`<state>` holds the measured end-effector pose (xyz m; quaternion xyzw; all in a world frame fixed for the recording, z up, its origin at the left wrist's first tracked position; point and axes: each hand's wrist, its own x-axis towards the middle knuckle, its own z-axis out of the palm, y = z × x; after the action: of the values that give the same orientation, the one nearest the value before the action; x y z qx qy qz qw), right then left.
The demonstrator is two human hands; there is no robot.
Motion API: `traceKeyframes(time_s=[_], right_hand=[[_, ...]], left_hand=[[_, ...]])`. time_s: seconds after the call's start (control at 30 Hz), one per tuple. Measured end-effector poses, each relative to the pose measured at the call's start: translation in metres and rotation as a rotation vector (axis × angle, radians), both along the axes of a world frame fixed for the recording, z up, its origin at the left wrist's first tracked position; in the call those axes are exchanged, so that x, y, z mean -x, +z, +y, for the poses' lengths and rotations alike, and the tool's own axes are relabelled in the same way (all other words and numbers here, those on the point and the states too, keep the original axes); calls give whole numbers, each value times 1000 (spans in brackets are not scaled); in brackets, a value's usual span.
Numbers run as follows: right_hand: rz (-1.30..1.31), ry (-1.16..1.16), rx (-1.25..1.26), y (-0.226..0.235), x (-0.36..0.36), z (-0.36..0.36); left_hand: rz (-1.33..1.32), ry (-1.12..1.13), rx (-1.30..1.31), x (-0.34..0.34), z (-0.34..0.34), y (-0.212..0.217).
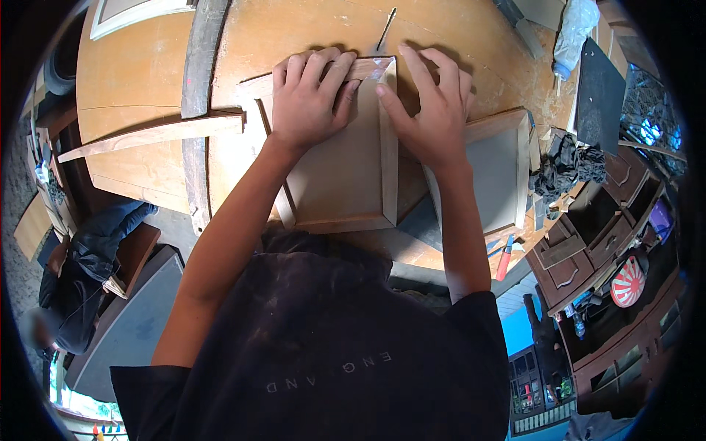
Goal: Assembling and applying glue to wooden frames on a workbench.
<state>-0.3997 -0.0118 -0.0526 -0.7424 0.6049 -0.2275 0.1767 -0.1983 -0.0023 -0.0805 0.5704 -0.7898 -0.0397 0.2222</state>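
A wooden-framed panel [390,173] with a flat pale centre lies on the workbench in front of me. My left hand [311,99] rests at its far rail, fingers bent over the edge and thumb on the near side, so the fingers close on the frame. At the far right corner, my right hand [435,103] has its fingers apart; its thumb touches the frame's face and the fingertips reach past its side. Small shiny marks show at that corner. Just beyond it lies a thin dark rod [386,29]. A second framed panel [494,176] lies partly under my right forearm.
A dark bar [200,62] crosses the workbench [136,73] at left, with a curved wooden strip [154,136] against it. At right are a plastic bottle [577,29], crumpled black material [570,169] and a red-handled tool [505,257]. Another person [92,250] sits at far left.
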Motion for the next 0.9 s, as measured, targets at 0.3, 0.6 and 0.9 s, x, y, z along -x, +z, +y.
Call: traceKeyframes(time_s=[0.3,0.6,0.9], right_hand=[[-27,174,-171,6,14,-27],[-105,151,-166,8,7,-14],[288,140,2,8,-9,18]], left_hand=[[-13,0,-10,0,0,-1],[-16,9,-12,-2,1,-1],[-14,6,-11,-1,1,-1]])
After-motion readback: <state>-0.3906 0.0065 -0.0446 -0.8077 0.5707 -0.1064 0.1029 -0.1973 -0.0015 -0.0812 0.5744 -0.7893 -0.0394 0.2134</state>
